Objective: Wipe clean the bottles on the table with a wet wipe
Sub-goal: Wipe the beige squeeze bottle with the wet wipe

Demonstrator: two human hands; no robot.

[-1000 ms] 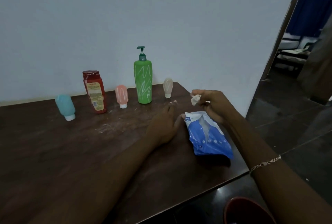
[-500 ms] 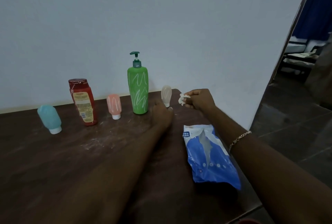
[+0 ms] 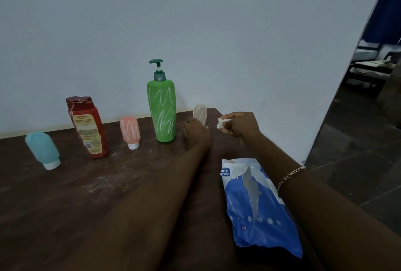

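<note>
Five bottles stand in a row along the back of the dark wooden table (image 3: 65, 194): a teal tube (image 3: 42, 149), a red bottle (image 3: 87, 127), a pink tube (image 3: 129, 130), a tall green pump bottle (image 3: 162, 112) with white scribbles, and a small beige tube (image 3: 200, 113). My left hand (image 3: 196, 135) is at the foot of the beige tube and hides its lower part; whether the fingers close round it is hidden. To the tube's right, my right hand (image 3: 240, 126) pinches a crumpled white wet wipe (image 3: 222, 122) just above the table.
A blue and white pack of wet wipes (image 3: 256, 205) lies near the table's right front edge under my right forearm. White dust streaks mark the tabletop. A white wall stands close behind the bottles; a doorway and dark floor lie to the right.
Both hands left the wipes pack and moved back toward the beige tube. The right hand carried the wipe along; the left hand now covers the tube's base.
</note>
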